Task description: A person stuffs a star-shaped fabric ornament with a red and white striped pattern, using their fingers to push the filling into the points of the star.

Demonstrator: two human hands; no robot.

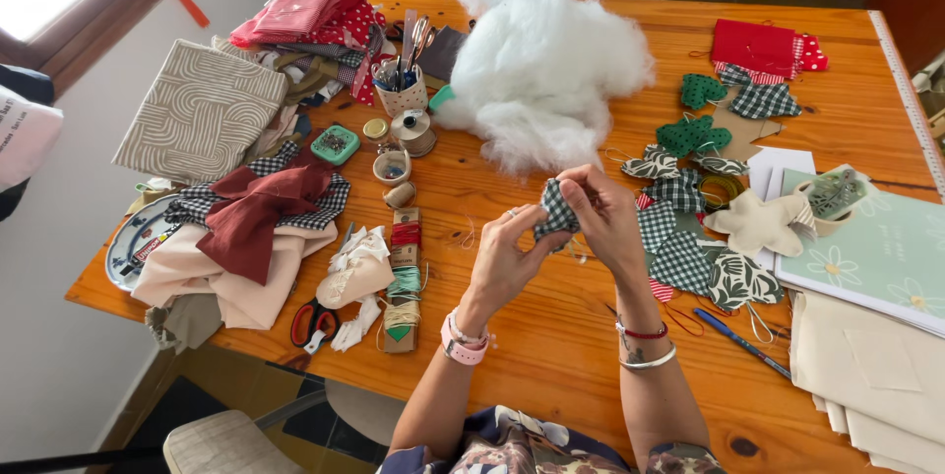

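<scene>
Over the middle of the wooden table (551, 356), both my hands hold a small green-and-white checked fabric piece (558, 210). My left hand (507, 257) pinches its lower left side with thumb and fingers. My right hand (600, 213) closes over its right edge from above. A big heap of white stuffing (541, 65) lies just beyond the hands. To the right of my right hand lie several sewn fabric shapes, checked (681, 262), leaf-printed (740, 282) and cream (760, 223).
Folded fabrics (246, 238) and red-handled scissors (313, 321) lie at the left, with ribbon cards (402, 282) beside them. A cup of tools (404, 90) stands at the back. A green notebook (876, 252), a blue pen (740, 339) and cream cloth (871, 366) lie at the right.
</scene>
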